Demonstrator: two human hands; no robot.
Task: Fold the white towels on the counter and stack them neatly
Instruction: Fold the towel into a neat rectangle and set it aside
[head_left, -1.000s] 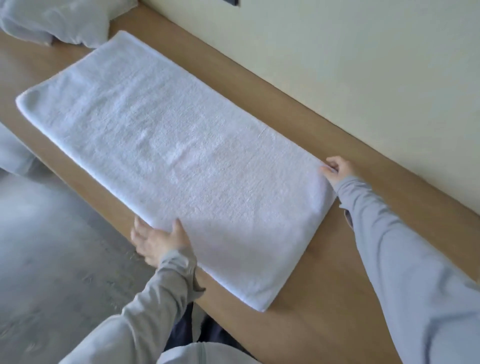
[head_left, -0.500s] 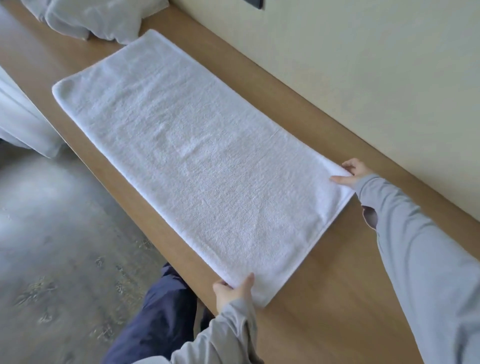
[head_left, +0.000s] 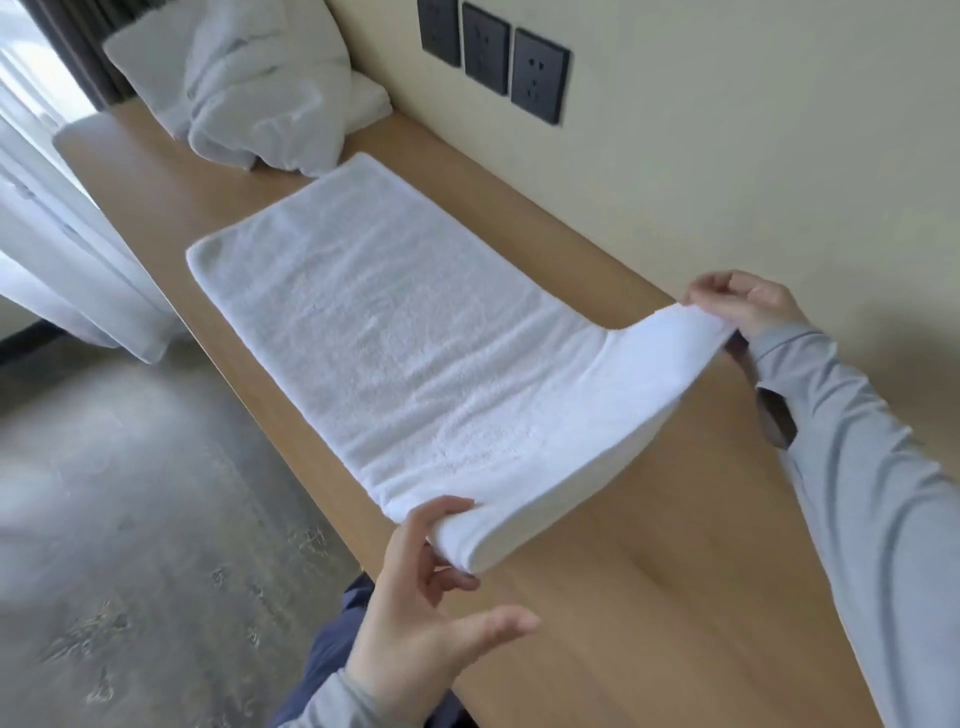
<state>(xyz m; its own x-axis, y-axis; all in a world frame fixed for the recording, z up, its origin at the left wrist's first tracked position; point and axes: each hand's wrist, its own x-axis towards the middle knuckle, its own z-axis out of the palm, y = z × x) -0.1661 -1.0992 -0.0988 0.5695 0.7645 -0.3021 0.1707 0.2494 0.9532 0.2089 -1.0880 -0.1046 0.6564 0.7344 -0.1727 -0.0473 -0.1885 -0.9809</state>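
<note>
Head camera, looking down along a long light-wood counter (head_left: 649, 597) that runs against a cream wall (head_left: 727, 156). A white terry towel (head_left: 415, 338), a long flat rectangle, lies on the counter with its long axis running from the hands at about 5 o'clock away toward 11 o'clock. Its near short edge is off the wood, stretched between both hands; the rest lies flat. The left hand (head_left: 431, 597), at 6 o'clock, pinches the corner on the counter's open side, thumb on top and a finger beneath, its other fingers spread loose. The right hand (head_left: 748, 306), at 3 o'clock, pinches the wall-side corner between thumb and curled fingers. Both hands are on the towel, so neither has to reach. Folding it in half looks like the step in hand: the held edge would travel toward 11 o'clock to meet the far short edge, and both corners should move together or the edges may land skewed. At 12 o'clock, right at the towel's far end, sits a rumpled heap of white towels (head_left: 249, 88); whether they touch I cannot tell. No basket, tray or other container shows
</note>
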